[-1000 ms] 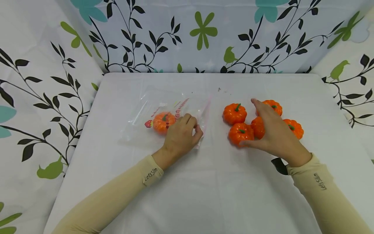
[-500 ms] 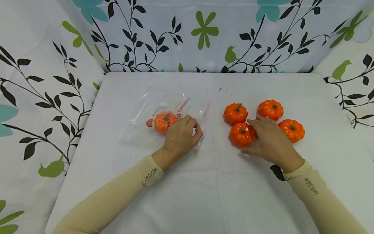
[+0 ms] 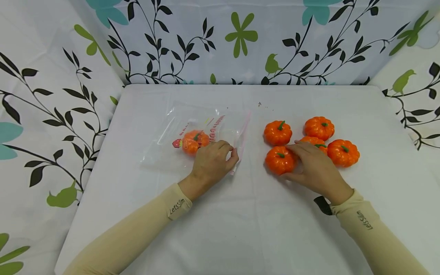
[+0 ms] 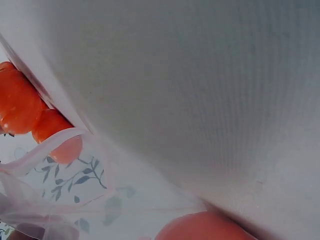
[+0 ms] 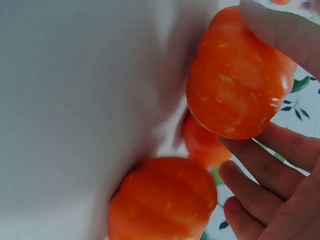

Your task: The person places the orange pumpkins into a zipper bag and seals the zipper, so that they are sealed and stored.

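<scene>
In the head view my left hand (image 3: 213, 160) pinches the open edge of a clear zip bag (image 3: 161, 152) with a pink seal strip. Inside the bag lies one small orange toy pumpkin (image 3: 191, 145), partly behind my fingers. On the right, my right hand (image 3: 314, 168) grips the front-left pumpkin (image 3: 280, 159) of a group, thumb on its near side and fingers on its far side. The right wrist view shows that pumpkin (image 5: 240, 80) between thumb and fingers. The left wrist view shows the bag's pink strip (image 4: 47, 147) standing raised as a loop.
Several more pumpkins sit close by: one behind the gripped one (image 3: 277, 132), one at the back (image 3: 319, 128), one half hidden by my right hand (image 3: 311, 141), one at the right (image 3: 343, 153). A white cloth (image 3: 220, 229) covers the table. Patterned curtains (image 3: 192, 42) surround it.
My right hand has come left and down from over the group and closed around the front-left pumpkin, which has shifted slightly left. The left hand stays at the bag's edge.
</scene>
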Available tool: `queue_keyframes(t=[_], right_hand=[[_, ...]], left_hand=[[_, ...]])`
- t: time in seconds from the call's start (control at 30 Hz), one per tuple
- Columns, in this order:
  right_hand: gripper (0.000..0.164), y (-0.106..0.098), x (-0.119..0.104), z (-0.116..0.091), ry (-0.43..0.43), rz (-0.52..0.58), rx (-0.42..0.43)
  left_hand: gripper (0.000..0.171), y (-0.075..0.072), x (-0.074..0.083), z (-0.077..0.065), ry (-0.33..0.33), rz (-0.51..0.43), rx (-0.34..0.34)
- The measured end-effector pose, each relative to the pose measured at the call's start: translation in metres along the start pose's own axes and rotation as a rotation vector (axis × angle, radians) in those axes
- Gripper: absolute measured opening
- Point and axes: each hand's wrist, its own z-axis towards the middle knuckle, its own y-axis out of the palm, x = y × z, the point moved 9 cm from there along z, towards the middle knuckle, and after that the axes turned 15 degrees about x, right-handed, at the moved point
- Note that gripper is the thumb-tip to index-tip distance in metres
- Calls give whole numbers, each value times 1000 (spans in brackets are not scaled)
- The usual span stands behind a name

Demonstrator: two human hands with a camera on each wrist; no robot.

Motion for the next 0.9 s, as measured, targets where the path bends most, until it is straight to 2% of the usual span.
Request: queue_keyframes(t=[0.13,0.23,0.37,0.5,0.9], right_hand=[[82,3,-9,4,83,129,-25],[83,9,-18,14,122,206,-4],[84,19,-31,31,145,277,42],[83,32,-41,43,176,312,40],[79,55,-67,53,122,400,-15]], left_hand=[[8,-4,0,0,1,10,14],[9,-6,0,-1,-1,18,17],[9,-8,0,-3,-9,22,17],[9,-9,1,-5,-11,22,22],[7,-14,4,-8,-20,-22,27]])
